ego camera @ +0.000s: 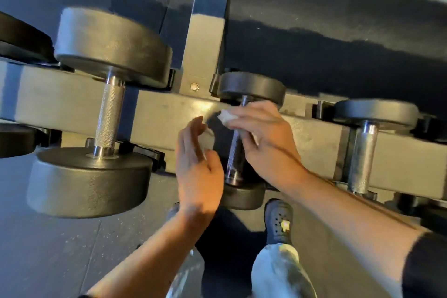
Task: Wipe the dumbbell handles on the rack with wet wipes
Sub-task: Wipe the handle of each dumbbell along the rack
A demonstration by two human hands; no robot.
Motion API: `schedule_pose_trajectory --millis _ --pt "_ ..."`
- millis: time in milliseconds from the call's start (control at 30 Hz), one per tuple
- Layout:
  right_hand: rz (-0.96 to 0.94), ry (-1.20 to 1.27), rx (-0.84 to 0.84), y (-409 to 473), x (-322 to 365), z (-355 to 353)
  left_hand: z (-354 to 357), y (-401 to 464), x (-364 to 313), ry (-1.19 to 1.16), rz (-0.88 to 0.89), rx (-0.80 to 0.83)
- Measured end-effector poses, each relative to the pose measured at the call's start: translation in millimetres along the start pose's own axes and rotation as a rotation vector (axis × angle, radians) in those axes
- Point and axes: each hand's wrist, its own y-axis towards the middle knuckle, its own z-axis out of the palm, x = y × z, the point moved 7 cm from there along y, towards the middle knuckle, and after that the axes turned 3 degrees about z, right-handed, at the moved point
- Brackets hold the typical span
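Note:
A small dumbbell lies across the rack [169, 109] in the middle, its knurled steel handle [235, 155] partly showing. My right hand [266, 143] grips a crumpled white wet wipe [226, 116] around the upper part of that handle. My left hand [198, 167] hovers just left of the handle, fingers straight and a little apart, holding nothing. A big dumbbell sits to the left with its bare handle [108, 113]. Another dumbbell is at the right, its handle [361, 159] uncovered.
The grey rack rail runs across the view, with an upright post [205, 43] behind it. Dark rubber floor lies below. My shoe [278, 220] and trouser leg stand close under the middle dumbbell. More dumbbell heads show at the far left and right edges.

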Motion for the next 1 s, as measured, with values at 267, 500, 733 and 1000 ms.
schedule_pose_trajectory --millis 267,500,733,1000 --pt "-0.042 -0.752 0.377 2.5 5.1 36.0 10.3 27.0 26.6 0.406 0.355 0.444" --pt "0.047 -0.581 0.452 -17.5 12.8 35.1 11.1 26.3 48.9 0.447 0.221 0.623" --pt "0.079 -0.355 0.669 -48.5 13.5 54.1 10.1 20.8 57.0 0.365 0.227 0.601" --pt "0.045 -0.465 0.531 -36.5 20.4 37.7 9.4 16.7 63.7 0.265 0.264 0.482"
